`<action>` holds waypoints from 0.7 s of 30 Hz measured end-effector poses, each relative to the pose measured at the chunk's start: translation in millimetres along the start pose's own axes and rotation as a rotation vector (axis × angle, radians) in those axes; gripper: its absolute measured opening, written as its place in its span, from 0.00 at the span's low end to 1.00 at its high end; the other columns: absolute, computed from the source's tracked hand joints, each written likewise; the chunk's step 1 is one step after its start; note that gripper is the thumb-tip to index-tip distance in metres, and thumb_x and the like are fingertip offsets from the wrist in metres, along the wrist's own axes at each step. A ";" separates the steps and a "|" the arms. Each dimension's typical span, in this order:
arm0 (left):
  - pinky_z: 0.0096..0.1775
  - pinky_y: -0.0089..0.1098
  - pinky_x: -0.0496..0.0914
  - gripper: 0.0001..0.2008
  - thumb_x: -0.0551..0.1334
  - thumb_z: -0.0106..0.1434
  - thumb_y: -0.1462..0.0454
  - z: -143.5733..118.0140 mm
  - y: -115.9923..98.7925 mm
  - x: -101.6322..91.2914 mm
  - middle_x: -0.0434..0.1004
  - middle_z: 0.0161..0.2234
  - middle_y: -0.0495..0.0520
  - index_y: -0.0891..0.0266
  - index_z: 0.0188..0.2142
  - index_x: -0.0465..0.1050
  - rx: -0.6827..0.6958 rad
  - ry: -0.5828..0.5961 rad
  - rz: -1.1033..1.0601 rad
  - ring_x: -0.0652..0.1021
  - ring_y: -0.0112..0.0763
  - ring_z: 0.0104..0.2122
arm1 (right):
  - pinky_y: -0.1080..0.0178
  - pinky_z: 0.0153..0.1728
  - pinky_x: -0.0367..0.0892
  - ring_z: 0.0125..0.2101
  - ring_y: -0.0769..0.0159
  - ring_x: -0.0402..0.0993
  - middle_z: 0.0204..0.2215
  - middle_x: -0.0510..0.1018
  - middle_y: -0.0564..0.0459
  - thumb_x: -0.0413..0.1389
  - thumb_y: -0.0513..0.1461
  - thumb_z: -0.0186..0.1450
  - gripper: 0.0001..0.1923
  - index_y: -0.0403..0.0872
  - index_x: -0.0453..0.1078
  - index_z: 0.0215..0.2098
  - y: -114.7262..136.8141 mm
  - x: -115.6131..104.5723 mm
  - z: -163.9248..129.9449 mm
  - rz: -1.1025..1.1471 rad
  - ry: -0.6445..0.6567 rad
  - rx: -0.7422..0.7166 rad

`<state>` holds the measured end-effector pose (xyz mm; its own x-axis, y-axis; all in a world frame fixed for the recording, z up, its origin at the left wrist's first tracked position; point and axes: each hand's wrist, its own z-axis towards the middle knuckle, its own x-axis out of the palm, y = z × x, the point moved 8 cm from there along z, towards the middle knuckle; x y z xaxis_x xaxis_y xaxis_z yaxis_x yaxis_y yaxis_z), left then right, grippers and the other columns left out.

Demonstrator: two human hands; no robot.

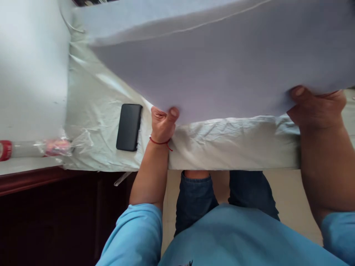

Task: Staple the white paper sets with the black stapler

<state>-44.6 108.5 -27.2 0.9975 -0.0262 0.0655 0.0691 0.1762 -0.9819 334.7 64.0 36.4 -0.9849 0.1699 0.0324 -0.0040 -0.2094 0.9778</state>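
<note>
1. Nearest: light blue shirt (244,240) and dark jeans (194,199), standing at the near edge of the mattress (227,147).
2. Left hand (163,123) at the mattress's near edge, fingers (158,115) curled and pressed together, thumb on top, pinching the near hem of the pale lilac sheet (227,70). Red string bracelet (160,142) around that wrist.
3. Right hand (316,107) further along the same near edge toward the right, thumb on top of the sheet, remaining fingers tucked under the cloth and hidden; gripping the hem likewise.
4. Sheet lifted off the mattress between both hands, stretching away toward the far edge and covering most of the bed's width; crinkled clear plastic wrap on the mattress exposed below it along the near edge and at the left end.
5. Black phone (129,127) lying flat on the plastic near the mattress's near-left corner, just beside the left hand, not touching.
6. Beyond the left end: bottle with a red cap (16,149) lying on a white ledge (27,162), dark wood (41,214) beneath.
</note>
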 end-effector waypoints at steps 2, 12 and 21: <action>0.55 0.41 0.80 0.31 0.73 0.55 0.30 2.1 -4.9 -5.3 0.77 0.30 0.48 0.52 0.36 0.80 0.082 -0.071 0.001 0.84 0.37 0.39 | 0.54 0.64 0.60 0.59 0.62 0.69 0.48 0.75 0.55 0.67 0.51 0.57 0.20 0.54 0.73 0.44 1.1 -0.8 -1.6 -0.020 -0.001 -0.004; 0.53 0.40 0.83 0.34 0.74 0.57 0.34 4.7 6.6 -0.9 0.85 0.44 0.54 0.53 0.52 0.80 0.162 0.195 0.055 0.87 0.41 0.47 | 0.53 0.64 0.60 0.58 0.62 0.70 0.49 0.75 0.54 0.69 0.53 0.53 0.25 0.48 0.74 0.42 -5.5 -5.9 -5.0 -0.118 0.063 0.037; 0.62 0.40 0.81 0.26 0.69 0.68 0.39 2.3 6.5 12.2 0.86 0.54 0.54 0.53 0.53 0.83 0.097 0.200 0.147 0.84 0.44 0.59 | 0.59 0.60 0.67 0.55 0.67 0.72 0.51 0.75 0.55 0.69 0.50 0.56 0.22 0.48 0.73 0.43 -11.0 1.6 -6.6 -0.073 0.090 0.217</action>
<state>-32.0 111.5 -32.3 0.9749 -0.1860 -0.1221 -0.0652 0.2861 -0.9560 332.1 60.2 24.4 -0.9949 0.0885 -0.0493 -0.0482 0.0141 0.9987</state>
